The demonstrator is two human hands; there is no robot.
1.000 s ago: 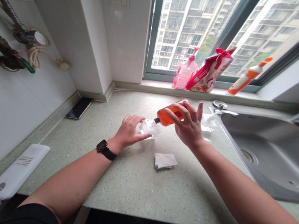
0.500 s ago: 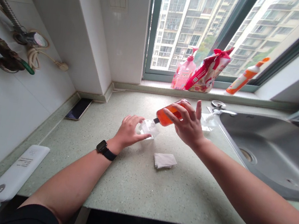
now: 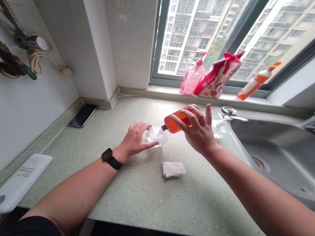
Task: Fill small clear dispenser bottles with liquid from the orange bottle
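Note:
My right hand [image 3: 199, 131] grips an orange bottle [image 3: 174, 123], tilted with its dark neck pointing down and to the left. Below that neck stands a small clear container [image 3: 156, 136] on the counter, and my left hand [image 3: 138, 139] is closed around its left side, thumb in front. The bottle's mouth meets or hovers just over the container's opening; I cannot tell which. A folded white tissue [image 3: 173, 170] lies on the counter in front of the container.
Right of my hands is a steel sink [image 3: 284, 155] with a faucet [image 3: 236, 118]. A phone [image 3: 83, 115] and a white power bank [image 3: 18, 183] lie at the left. On the sill stand a pump bottle [image 3: 193, 77], a red bag [image 3: 217, 77] and an orange-white bottle [image 3: 254, 84].
Both hands keep their holds on the bottle and the container. The view has shifted very slightly; nothing else has visibly moved.

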